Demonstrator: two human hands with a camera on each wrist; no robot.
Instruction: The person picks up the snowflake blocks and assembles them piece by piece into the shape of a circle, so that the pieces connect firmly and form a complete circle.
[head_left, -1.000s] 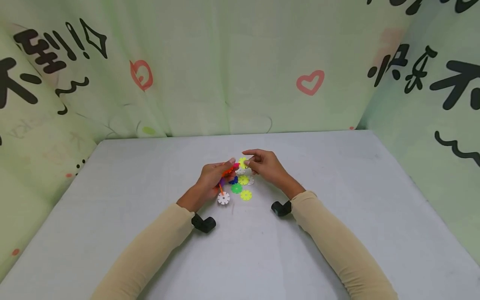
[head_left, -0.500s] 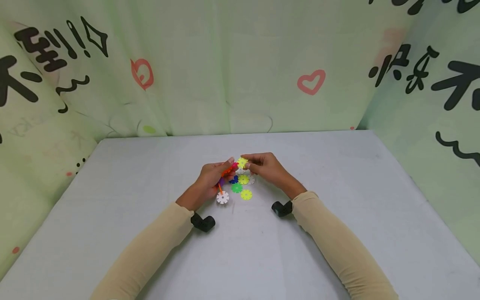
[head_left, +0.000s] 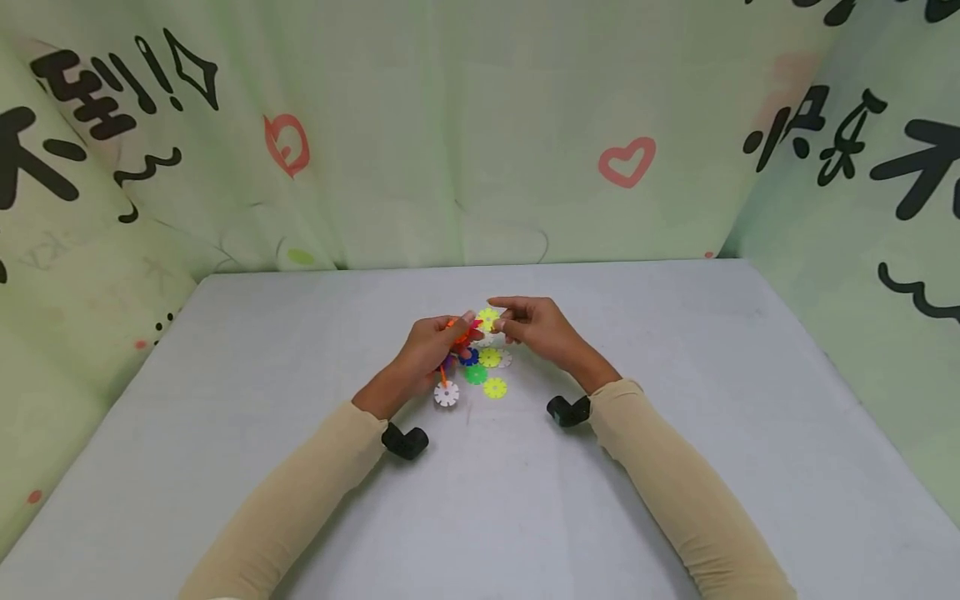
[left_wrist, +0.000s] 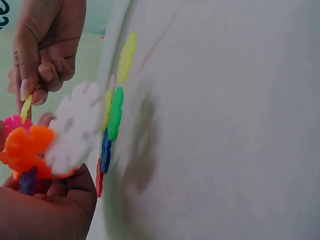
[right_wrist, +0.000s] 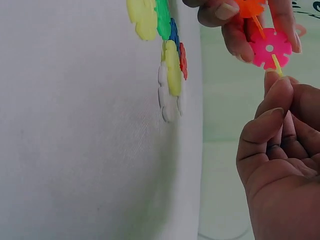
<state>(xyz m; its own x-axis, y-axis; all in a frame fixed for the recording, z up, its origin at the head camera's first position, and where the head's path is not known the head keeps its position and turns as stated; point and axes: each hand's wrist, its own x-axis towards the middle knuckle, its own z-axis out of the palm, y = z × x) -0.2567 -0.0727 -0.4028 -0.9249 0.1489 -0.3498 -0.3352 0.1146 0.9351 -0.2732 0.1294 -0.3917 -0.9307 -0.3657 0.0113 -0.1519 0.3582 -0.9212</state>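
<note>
My left hand (head_left: 423, 346) grips a joined cluster of notched plastic discs. In the left wrist view the cluster has an orange disc (left_wrist: 30, 147), a white disc (left_wrist: 80, 120) and a purple disc (left_wrist: 28, 181). A pink disc (right_wrist: 281, 46) stands at its far end in the right wrist view. My right hand (head_left: 547, 333) pinches a yellow notched disc (head_left: 487, 317) between thumb and finger. The yellow disc's edge is right at the rim of the pink one, and the two stand at an angle to each other. Part of the cluster is hidden behind the left fingers.
Loose discs lie on the white-covered table (head_left: 480, 500) below the hands: green (head_left: 476, 375), blue (head_left: 470, 357), white (head_left: 506, 358), red (right_wrist: 183, 62) and yellow (head_left: 495, 388). A pale green printed curtain (head_left: 450, 125) surrounds the table's back and sides.
Both hands have risen slightly with the discs. The right index finger came down onto the yellow disc, then straightened away from it again. The loose discs stay where they were.
</note>
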